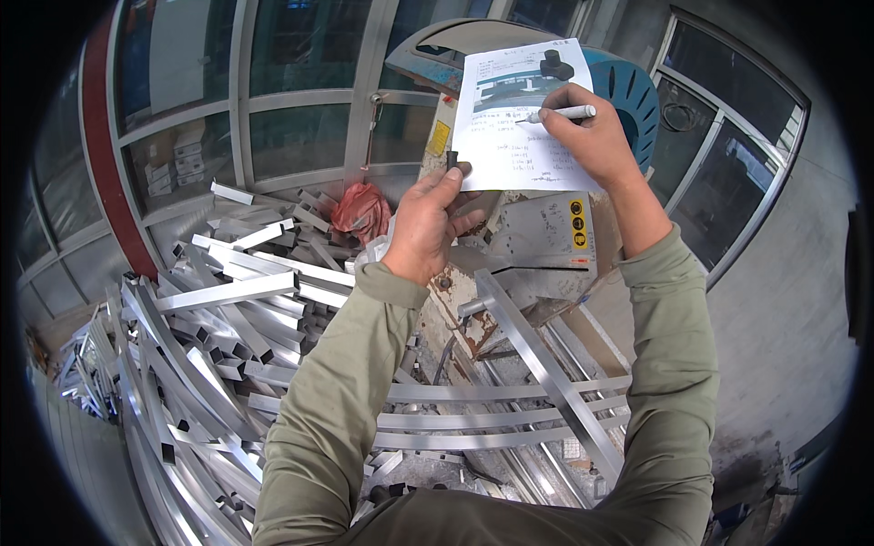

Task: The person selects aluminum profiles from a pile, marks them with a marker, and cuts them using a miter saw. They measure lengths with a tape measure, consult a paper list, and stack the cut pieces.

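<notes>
A white sheet of paper (496, 168), with a printed picture at its top and handwriting below, lies in front of a teal machine. Against its lower half, my right hand (587, 141) grips a white marker (575, 112), the tip touching or just above the writing. At the sheet's lower left edge my left hand (426, 227) pinches a black marker cap (452, 158) between thumb and forefinger. Its other fingers curl loosely below the paper's edge. Whether this hand also supports the sheet, I cannot tell.
Behind the sheet stands the machine with a teal slotted guard (630, 86) and a grey panel (546, 232). Silver metal tubes (237, 291) pile up at left. One bar (551, 369) slants across the rails. A red plastic bag (361, 211) sits beside the pile.
</notes>
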Motion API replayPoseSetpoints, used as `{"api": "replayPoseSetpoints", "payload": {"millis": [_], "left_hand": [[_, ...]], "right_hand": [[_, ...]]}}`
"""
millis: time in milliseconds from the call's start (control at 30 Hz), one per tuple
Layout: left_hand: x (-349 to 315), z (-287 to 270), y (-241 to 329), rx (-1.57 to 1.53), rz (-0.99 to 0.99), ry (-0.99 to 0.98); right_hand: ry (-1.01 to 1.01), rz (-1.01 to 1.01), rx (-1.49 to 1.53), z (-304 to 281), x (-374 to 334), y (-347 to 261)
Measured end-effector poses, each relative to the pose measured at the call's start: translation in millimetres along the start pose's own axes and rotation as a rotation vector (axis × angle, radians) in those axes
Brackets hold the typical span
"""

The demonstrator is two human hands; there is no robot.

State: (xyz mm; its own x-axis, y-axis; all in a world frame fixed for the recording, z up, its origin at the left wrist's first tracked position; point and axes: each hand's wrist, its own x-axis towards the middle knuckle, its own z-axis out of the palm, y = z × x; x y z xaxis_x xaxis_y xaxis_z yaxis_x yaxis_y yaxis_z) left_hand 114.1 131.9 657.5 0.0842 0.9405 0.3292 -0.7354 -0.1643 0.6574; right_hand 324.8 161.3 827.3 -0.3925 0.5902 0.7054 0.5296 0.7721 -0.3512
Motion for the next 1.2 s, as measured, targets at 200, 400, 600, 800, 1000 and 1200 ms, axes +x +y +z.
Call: {"api": "replayPoseSetpoints", "payload": {"millis": [200,400,600,800,1000,1200], "left_hand": [[-3,0,4,0.007,0.014,0.007],[0,-3,0,0.002,0.005,0.002],[-13,-4,2,0.083,0.034,0.035],[-49,-24,-2,0.632,0.33,-0.015],[-71,-17,-3,0.669,0.411,-0.103],[-84,-13,1,0.63,0.335,-0.119]], "right_hand": [[0.01,-0.02,-0.065,5,1,-1],[0.099,-0.013,-0.043,3,-4,-7],[0.186,-0.071,0.191,-10,-33,-28],[0.122,-0.002,0.418,2,-94,-66],[0.035,0.034,0.489,26,-113,-78],[-0.027,0.108,0.513,32,-116,-79]]}}
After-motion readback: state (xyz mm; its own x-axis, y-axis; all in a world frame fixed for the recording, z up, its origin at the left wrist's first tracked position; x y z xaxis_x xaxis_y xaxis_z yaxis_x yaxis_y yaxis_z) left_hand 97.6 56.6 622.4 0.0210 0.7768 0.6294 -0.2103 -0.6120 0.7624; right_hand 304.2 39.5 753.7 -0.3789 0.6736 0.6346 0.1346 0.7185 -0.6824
